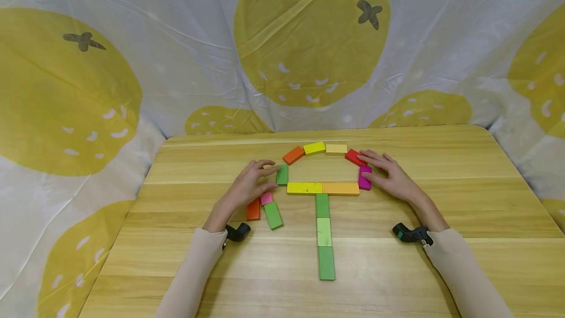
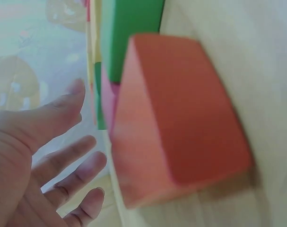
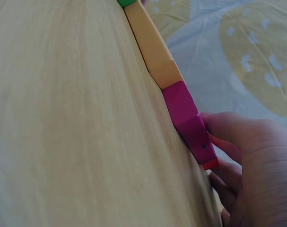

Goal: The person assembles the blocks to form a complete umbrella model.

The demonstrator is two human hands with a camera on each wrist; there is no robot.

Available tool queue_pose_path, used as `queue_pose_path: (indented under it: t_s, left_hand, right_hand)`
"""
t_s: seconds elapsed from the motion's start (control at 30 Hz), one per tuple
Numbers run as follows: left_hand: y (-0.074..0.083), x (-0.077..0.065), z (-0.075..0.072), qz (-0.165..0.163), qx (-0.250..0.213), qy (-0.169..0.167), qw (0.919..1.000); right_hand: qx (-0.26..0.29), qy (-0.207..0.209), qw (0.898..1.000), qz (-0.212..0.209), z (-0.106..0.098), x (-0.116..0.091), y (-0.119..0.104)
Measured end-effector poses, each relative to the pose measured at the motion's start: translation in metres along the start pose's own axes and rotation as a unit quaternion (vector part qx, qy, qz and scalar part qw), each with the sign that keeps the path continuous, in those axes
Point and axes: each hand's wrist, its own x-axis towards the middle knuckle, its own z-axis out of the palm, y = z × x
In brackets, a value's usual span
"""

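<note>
Flat coloured wooden blocks form an arch over a straight bar, with a stem below. My left hand (image 1: 252, 183) is at the arch's left end. Its fingertips reach the green block (image 1: 282, 174), and the fingers are spread apart in the left wrist view. At the other end, the right hand (image 1: 390, 175) lays its fingers on the red block (image 1: 355, 157), while its thumb touches the magenta block (image 3: 190, 120). An orange-red block (image 2: 186, 113) stands large before the left wrist camera; a pink block (image 1: 267, 198) and another green block (image 1: 273, 215) lie beside it.
The bar is a yellow block (image 1: 304, 188) and an orange block (image 1: 341, 189). Several green blocks make the stem (image 1: 324, 232). Orange, yellow and cream blocks (image 1: 336, 149) top the arch. A patterned cloth (image 1: 198, 63) hangs behind the wooden table (image 1: 397, 278).
</note>
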Motion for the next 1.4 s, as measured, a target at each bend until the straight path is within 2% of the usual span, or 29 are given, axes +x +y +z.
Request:
queue_pose_path:
  t_s: [0.13, 0.27, 0.43, 0.53, 0.63, 0.87, 1.07, 1.3, 1.4]
  left_hand:
    - [0.002, -0.015, -0.002, 0.015, 0.003, 0.017, 0.9997]
    - [0.007, -0.034, -0.004, 0.026, 0.007, 0.019, 0.9994]
    - [0.015, -0.056, -0.004, 0.064, 0.007, -0.015, 0.9978]
    - [0.019, -0.064, -0.002, 0.082, 0.013, -0.033, 0.9960]
    - [0.022, -0.066, 0.000, 0.084, 0.022, -0.032, 0.9957]
    - [0.023, -0.065, 0.003, 0.063, 0.030, -0.038, 0.9968]
    - [0.024, -0.067, 0.004, 0.081, 0.025, -0.046, 0.9953]
    - [0.029, -0.068, 0.007, 0.092, -0.045, -0.073, 0.9920]
    - [0.031, -0.070, 0.009, 0.101, -0.053, -0.080, 0.9903]
  right_hand:
    - [0.001, 0.000, 1.000, 0.001, 0.000, 0.000, 0.000]
    - [0.002, -0.002, 1.000, 0.003, 0.000, 0.000, 0.000]
    - [0.004, -0.001, 1.000, 0.004, -0.001, 0.000, 0.001]
    - [0.005, -0.001, 1.000, 0.005, -0.001, 0.001, 0.002]
    - [0.007, -0.001, 1.000, 0.005, -0.002, 0.001, 0.002]
    - [0.007, -0.003, 1.000, 0.000, -0.001, 0.000, 0.002]
    - [0.007, -0.002, 1.000, 0.002, 0.000, 0.000, 0.001]
    - [0.006, -0.002, 1.000, 0.002, 0.000, 0.000, 0.002]
    - [0.009, -0.001, 1.000, 0.000, 0.000, 0.000, 0.002]
